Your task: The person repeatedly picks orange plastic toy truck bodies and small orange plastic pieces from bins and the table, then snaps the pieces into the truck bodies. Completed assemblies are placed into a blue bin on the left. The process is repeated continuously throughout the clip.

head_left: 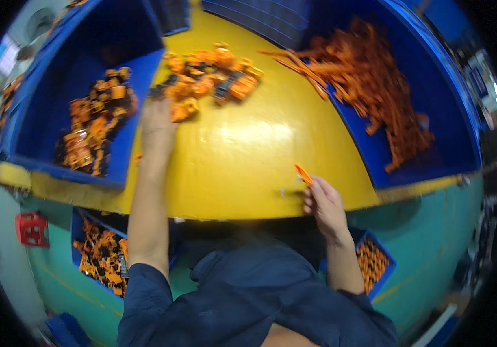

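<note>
My left hand (159, 113) reaches forward to the left end of a pile of orange and black plastic toy vehicle parts (203, 85) on the yellow table (248, 156). Its fingers are blurred against dark pieces there, so I cannot tell whether they grip one. Close to the table's near edge, my right hand (325, 203) pinches a small orange plastic piece (301, 173) between thumb and fingers. The piece points up and to the left, away from the palm.
A blue bin (138, 124) of orange and black vehicle parts stands at the left. Another blue bin (453, 147), at the right, holds long orange plastic parts (370, 87), some spilling onto the table. Below are two more filled bins and a red stool (31, 229).
</note>
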Motion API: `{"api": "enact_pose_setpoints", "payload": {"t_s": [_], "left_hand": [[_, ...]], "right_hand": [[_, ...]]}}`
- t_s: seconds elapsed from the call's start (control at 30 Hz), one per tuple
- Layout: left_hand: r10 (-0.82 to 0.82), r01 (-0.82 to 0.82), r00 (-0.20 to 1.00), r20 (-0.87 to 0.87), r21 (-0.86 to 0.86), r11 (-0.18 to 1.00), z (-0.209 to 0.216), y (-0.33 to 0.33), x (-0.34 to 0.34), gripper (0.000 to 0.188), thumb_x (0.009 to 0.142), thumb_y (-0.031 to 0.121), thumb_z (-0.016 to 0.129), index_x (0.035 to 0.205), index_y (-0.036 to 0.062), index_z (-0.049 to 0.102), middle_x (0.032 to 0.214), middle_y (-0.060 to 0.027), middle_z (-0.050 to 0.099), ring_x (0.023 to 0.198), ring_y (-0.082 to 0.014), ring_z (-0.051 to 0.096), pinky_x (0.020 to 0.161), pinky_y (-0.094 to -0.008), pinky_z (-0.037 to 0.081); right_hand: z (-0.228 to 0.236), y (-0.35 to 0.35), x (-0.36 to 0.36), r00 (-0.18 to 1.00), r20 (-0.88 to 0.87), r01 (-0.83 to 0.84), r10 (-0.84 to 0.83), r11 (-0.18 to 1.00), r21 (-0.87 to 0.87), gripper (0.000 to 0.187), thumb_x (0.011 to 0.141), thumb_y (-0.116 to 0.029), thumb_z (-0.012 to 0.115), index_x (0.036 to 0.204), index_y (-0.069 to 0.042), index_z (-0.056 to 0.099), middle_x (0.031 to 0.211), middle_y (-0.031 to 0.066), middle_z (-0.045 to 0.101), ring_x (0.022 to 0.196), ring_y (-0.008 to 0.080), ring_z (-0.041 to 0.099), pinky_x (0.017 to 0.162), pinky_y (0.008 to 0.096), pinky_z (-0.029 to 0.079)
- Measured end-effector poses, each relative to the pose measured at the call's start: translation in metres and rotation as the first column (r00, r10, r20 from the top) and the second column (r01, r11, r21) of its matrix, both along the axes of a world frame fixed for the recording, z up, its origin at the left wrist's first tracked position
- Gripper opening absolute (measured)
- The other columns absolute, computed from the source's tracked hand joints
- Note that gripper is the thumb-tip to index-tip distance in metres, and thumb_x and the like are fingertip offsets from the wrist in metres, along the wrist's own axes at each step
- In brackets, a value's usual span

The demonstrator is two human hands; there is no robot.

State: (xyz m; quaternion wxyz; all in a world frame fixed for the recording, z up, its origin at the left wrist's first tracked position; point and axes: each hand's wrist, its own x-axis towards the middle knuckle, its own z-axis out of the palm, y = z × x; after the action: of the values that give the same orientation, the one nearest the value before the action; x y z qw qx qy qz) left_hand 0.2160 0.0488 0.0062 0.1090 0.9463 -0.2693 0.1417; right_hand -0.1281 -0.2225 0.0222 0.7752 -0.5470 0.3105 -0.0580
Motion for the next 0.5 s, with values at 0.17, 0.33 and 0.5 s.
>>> {"api": "enact_pose_setpoints", "payload": {"t_s": [0.17,0.33,0.5], "left_hand": [[-0.023,0.029,0.998,0.052,-0.111,0.993,-0.01,-0.001,-0.026,0.053,0.083,0.004,0.082,0.131,0.0026,0.06,0.125,-0.0218,0.059,0.119,-0.0417,0.056,0.104,-0.0481,0.048],[-0.111,0.083,0.992,-0.062,-0.339,0.937,0.008,0.005,-0.056,0.045,0.085,0.004,0.081,0.127,0.0024,0.063,0.116,-0.0186,0.067,0.106,-0.0325,0.067,0.094,-0.0399,0.054],[-0.54,-0.154,0.712,-0.449,-0.85,0.504,0.004,0.007,-0.112,0.039,0.096,0.007,0.078,0.13,0.0029,0.06,0.116,-0.009,0.069,0.105,-0.0202,0.069,0.098,-0.033,0.055]], "right_hand": [[0.004,0.004,0.007,0.99,0.1,-0.113,0.098,0.981,0.157,0.034,0.113,-0.025,0.056,0.14,-0.004,0.053,0.113,0.0078,0.073,0.088,0.0112,0.068,0.081,0.0282,0.06],[0.021,0.014,0.018,0.978,0.126,-0.195,0.167,0.946,0.258,0.037,0.111,-0.025,0.058,0.14,-0.003,0.052,0.117,0.011,0.073,0.091,0.013,0.068,0.084,0.03,0.061],[0.024,0.025,0.029,0.976,0.054,-0.216,0.212,0.974,0.068,0.032,0.11,-0.021,0.059,0.134,-0.001,0.057,0.107,0.006,0.07,0.089,0.0114,0.066,0.084,0.0281,0.058]]}}
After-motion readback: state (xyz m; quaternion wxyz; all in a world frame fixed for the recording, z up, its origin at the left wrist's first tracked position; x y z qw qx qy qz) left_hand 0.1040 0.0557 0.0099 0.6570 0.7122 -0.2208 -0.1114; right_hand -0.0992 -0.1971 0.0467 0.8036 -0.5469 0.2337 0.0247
